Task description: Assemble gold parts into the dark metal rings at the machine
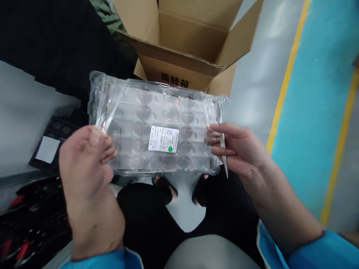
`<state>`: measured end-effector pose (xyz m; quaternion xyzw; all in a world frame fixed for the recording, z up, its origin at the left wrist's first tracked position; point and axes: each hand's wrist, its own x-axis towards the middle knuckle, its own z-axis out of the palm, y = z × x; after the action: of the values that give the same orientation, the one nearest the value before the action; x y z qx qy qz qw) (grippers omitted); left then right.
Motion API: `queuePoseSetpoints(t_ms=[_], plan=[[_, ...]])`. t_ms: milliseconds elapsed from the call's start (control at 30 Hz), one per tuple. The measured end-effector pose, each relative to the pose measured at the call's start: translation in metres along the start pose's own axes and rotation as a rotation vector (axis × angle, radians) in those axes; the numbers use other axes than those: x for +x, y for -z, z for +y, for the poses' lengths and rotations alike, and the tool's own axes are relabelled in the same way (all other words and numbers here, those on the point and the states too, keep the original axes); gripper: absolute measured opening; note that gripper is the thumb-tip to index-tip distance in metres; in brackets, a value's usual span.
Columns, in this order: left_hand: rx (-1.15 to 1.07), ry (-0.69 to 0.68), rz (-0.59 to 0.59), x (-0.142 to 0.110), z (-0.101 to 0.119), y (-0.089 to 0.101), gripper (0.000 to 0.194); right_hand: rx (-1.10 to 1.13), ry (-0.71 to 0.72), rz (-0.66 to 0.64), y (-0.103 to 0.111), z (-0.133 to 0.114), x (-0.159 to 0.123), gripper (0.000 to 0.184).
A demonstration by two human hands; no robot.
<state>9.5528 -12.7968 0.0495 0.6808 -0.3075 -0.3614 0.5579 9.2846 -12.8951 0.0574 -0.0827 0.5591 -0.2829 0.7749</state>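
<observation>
A clear plastic blister tray [131, 149] with rows of round pockets hangs in front of me, wrapped in clear film. A white printed label [163, 139] with a green dot is stuck on its face. My left hand [86, 164] is closed in a pinch on bunched plastic film [108, 108] near the tray's left end. At the right end, my right hand [238, 149] pinches the film between thumb and finger. A thin pointed metal tool [225, 160], tweezers by its look, lies among the right hand's fingers. What sits in the pockets is blurred.
An open cardboard box [179, 59] with its flaps up stands just beyond the tray. Black trays with a white label [47, 149] lie at left, above black items with red parts [22, 250]. Yellow lines [288, 82] border a turquoise floor strip at right.
</observation>
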Motion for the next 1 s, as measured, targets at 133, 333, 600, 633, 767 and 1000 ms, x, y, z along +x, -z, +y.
queuePoseSetpoints(t_ms=[133,333,600,633,767,1000], plan=[[0.009,0.073,-0.166,-0.044,0.047,-0.028,0.035,-0.039,0.032,0.129,0.026,-0.040,-0.058,0.040],[0.085,0.315,-0.582,-0.106,0.084,-0.094,0.044,-0.175,0.112,0.436,0.117,-0.067,-0.121,0.042],[0.249,0.448,-0.670,-0.163,-0.031,-0.213,0.048,-0.331,0.010,0.767,0.250,-0.053,-0.090,0.035],[0.276,0.483,-0.650,-0.167,-0.049,-0.226,0.049,-0.365,-0.012,0.788,0.264,-0.049,-0.080,0.032],[0.382,0.592,-0.635,-0.178,-0.095,-0.265,0.046,-0.442,-0.112,0.857,0.314,-0.034,-0.043,0.025],[0.555,0.565,-0.618,-0.171,-0.148,-0.296,0.042,-0.471,-0.174,0.822,0.356,-0.017,0.003,0.026]])
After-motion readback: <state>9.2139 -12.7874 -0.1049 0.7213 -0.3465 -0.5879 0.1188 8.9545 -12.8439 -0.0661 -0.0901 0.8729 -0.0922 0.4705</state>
